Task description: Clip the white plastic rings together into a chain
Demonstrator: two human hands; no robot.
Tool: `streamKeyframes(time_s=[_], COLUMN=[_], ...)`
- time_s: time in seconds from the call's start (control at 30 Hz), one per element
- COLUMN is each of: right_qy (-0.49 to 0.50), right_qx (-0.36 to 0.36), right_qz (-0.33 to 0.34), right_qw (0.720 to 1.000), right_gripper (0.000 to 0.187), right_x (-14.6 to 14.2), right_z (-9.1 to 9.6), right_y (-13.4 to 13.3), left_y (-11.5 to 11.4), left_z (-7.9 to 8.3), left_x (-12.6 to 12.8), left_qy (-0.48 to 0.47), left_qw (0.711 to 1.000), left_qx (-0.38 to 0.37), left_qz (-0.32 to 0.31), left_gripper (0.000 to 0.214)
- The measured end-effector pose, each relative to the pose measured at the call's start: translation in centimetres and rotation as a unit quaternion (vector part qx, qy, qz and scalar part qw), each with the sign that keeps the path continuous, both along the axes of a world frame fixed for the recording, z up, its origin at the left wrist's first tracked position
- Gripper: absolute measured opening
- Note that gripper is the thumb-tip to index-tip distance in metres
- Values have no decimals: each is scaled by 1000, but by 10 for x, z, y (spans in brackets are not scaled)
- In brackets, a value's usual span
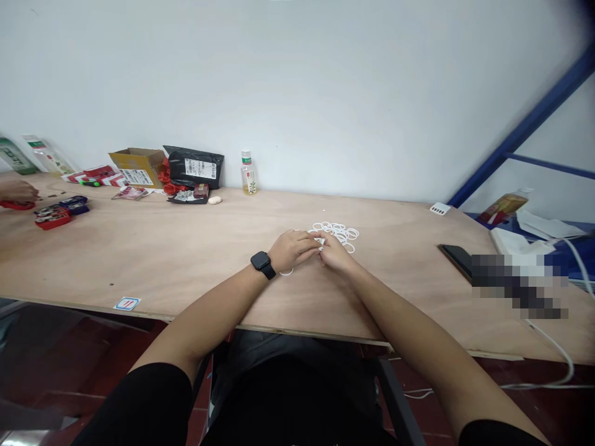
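My left hand [292,249], with a black smartwatch [263,264] on its wrist, and my right hand [335,255] meet in the middle of the plywood table [162,254]. Their fingertips pinch a white rubber band [320,241] between them. A loose pile of thin white rubber bands [335,233] lies just beyond my fingers, partly hidden by my right hand. One more band [286,272] pokes out from under my left hand, close to the heel of the palm.
At the far left, another person's hand [18,191] rests near red and blue trays [53,214]. A cardboard box [137,167], black bag [195,167] and plastic bottle [248,173] stand along the wall. A black phone [455,260] lies at right, beside a blue metal frame [525,124].
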State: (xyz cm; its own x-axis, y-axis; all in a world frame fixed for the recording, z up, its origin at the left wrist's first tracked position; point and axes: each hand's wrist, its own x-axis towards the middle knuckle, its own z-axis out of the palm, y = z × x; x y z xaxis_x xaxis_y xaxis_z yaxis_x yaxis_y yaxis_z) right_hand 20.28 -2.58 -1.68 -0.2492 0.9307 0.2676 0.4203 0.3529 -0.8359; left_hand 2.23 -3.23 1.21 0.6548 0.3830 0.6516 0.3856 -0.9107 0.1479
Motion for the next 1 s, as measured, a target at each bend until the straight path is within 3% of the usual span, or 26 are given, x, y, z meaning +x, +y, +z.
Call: streamKeyframes(time_s=[0.1,0.2,0.33,0.43,0.73,0.9,1.0], right_qy=[10,10,3,22,69,104,56], right_qx=[-42,7,96,128,94,67,105], right_qz=[45,41,-27,-37,-33,-29,-49], right_qw=[998,999,995,991,993,992,992], right_gripper=[33,26,26,21,31,34,29], right_x=[-4,-6,-1,3,1,-4,-3], right_z=[5,9,10,8,6,7,13], right_y=[-4,-5,-2,1,-2,-3,-6], left_y=[0,3,9,13,15,12,13], left_z=[1,0,-4,-7,-10,-6,-3], left_x=[1,-1,-4,-5,-4,-4,-3], left_qy=[-12,-29,-59,-78,-129,-143,-140], left_qw=[1000,998,992,988,977,976,978], left_qx=[-18,-51,-80,-97,-162,-158,-145], left_qz=[7,33,80,93,43,35,55], left_gripper=[25,23,23,23,24,24,24])
